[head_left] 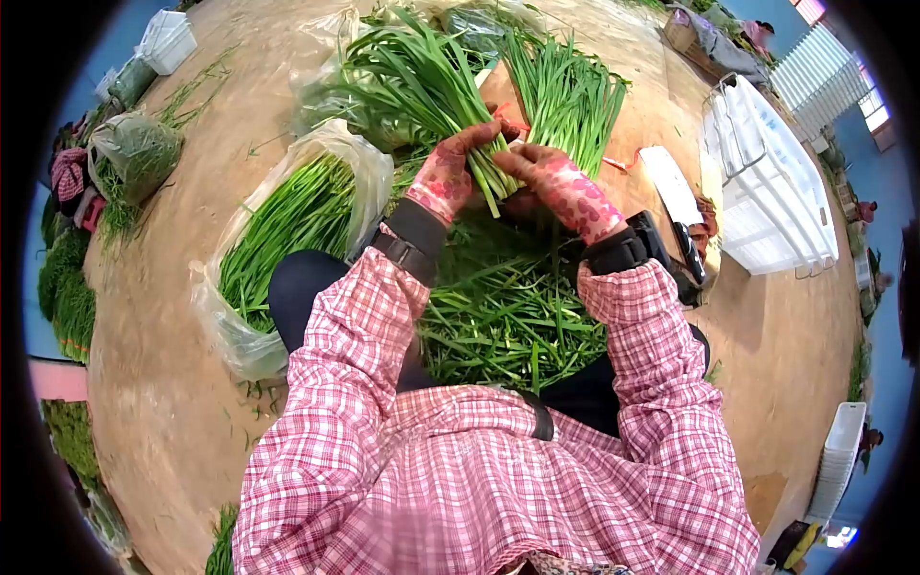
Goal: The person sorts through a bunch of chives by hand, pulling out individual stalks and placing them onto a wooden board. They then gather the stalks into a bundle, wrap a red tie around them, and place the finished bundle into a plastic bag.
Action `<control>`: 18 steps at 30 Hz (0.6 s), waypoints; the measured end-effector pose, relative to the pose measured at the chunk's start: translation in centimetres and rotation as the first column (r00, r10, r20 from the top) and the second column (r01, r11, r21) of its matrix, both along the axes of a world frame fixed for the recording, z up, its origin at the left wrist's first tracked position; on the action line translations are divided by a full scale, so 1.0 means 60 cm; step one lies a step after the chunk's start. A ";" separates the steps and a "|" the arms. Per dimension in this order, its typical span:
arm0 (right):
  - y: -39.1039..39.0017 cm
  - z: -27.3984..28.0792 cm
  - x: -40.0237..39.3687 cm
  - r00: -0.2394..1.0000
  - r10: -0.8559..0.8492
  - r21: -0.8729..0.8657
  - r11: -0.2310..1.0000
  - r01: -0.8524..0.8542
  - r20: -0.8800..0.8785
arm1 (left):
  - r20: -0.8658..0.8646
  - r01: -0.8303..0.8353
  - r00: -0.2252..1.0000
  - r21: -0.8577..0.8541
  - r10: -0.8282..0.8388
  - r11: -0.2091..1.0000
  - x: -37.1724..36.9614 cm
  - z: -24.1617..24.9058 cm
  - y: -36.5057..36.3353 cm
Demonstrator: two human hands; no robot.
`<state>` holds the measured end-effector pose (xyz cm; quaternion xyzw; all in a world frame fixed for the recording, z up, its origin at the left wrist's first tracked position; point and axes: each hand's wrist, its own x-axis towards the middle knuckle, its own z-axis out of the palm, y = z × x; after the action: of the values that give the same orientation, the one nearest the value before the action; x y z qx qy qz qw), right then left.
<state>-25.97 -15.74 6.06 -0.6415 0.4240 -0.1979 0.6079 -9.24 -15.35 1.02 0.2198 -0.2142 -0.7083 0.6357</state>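
Note:
My left hand [450,168], in a pink patterned glove with bare fingertips, is closed around a bunch of green garlic chives [412,77] whose leaves fan up and left. My right hand [561,184], gloved alike, pinches the pale stem ends of that bunch from the right. A red band [515,123] shows behind the fingers. Just beyond my right hand, a second pile of chives [565,96] lies on a wooden board [655,91]. Loose leaves [517,321] cover the space between my knees, below both hands.
An open plastic bag of chives [287,220] sits left of my knee. A broad white blade [671,187] with a black handle [688,251] lies at right, near another red band [623,163]. White crates [767,182] stand beyond it. A stuffed bag [139,153] rests far left.

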 end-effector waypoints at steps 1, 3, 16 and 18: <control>0.015 -0.003 -0.005 0.997 0.053 0.066 0.996 -0.056 0.054 | -0.068 0.003 0.998 0.009 -0.003 1.000 -0.005 -0.002 0.010; 0.033 -0.021 -0.014 0.944 -0.219 0.123 0.973 0.193 0.248 | -0.198 0.013 0.980 0.025 -0.008 1.000 -0.009 -0.003 0.023; 0.155 -0.065 -0.003 0.890 -0.456 -0.450 0.789 0.419 0.028 | -0.093 -0.133 0.985 0.149 0.148 0.980 -0.047 -0.044 0.056; 0.168 -0.037 -0.018 0.855 -0.516 -0.658 0.662 0.359 -0.053 | 0.036 -0.112 0.993 0.116 0.108 0.987 -0.046 -0.047 0.068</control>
<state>-27.06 -5.64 3.83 -0.7025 0.5448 -0.3911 0.2383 -11.97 -11.26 -1.80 0.2790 -0.1688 -0.6803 0.6564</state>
